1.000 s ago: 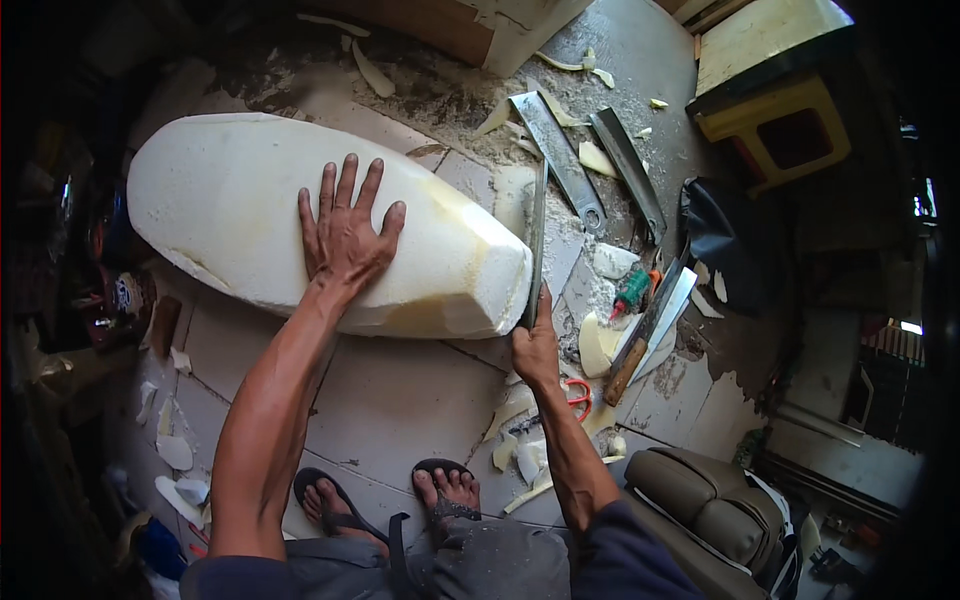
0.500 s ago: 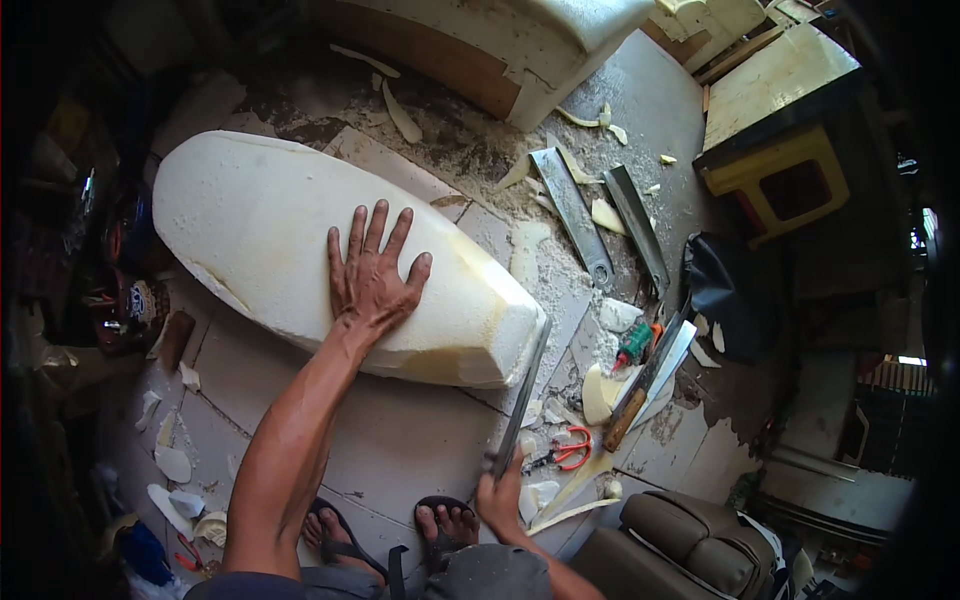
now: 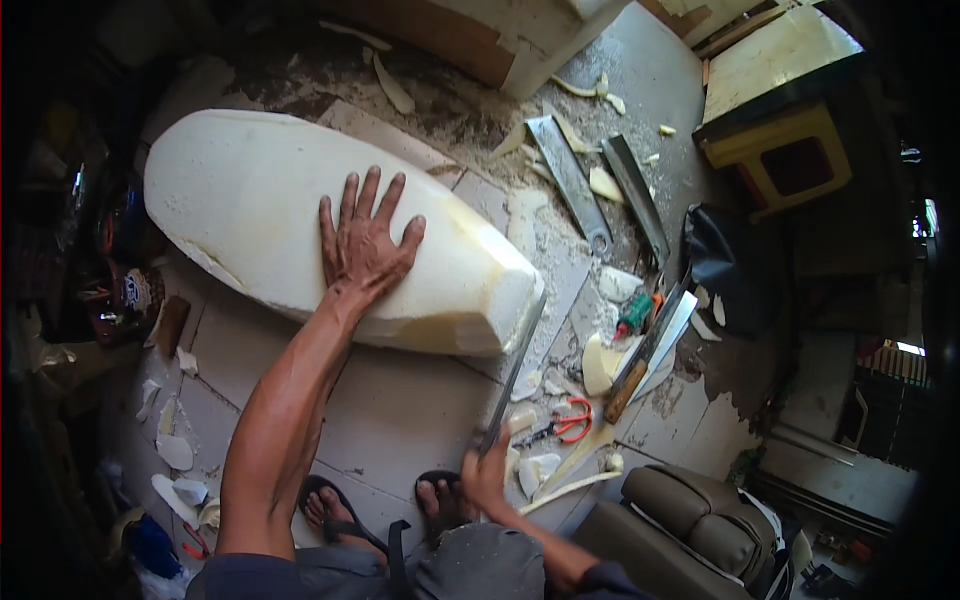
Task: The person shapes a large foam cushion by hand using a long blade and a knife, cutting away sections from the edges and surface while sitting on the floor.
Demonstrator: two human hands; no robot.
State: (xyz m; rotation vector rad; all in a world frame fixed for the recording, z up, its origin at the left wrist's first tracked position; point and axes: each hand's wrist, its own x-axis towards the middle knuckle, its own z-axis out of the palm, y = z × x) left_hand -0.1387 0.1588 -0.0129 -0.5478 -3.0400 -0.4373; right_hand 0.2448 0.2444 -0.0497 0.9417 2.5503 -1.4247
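Note:
A long pale foam block (image 3: 255, 210), rounded at its left end and cut to angled faces at its right end, lies on the tiled floor. Flat on its top rests my left hand (image 3: 369, 245), fingers spread. Near my right foot, my right hand (image 3: 486, 475) is closed round the lower end of a long, narrow metal blade (image 3: 521, 365). The blade runs up along the block's right end face, touching or very near it. Whether it is a knife or a file I cannot tell.
Right of the block lie orange-handled scissors (image 3: 573, 420), a wooden-handled knife (image 3: 627, 392), a green-handled tool (image 3: 634, 316), two metal strips (image 3: 568, 180) and foam scraps (image 3: 600, 365). A brown padded seat (image 3: 685, 515) stands at lower right, a black sheet (image 3: 730, 270) beyond.
The whole view has shifted, so the block sits higher in the picture. My right hand has drawn slightly left and nearer with the blade. My left hand stays on the foam block.

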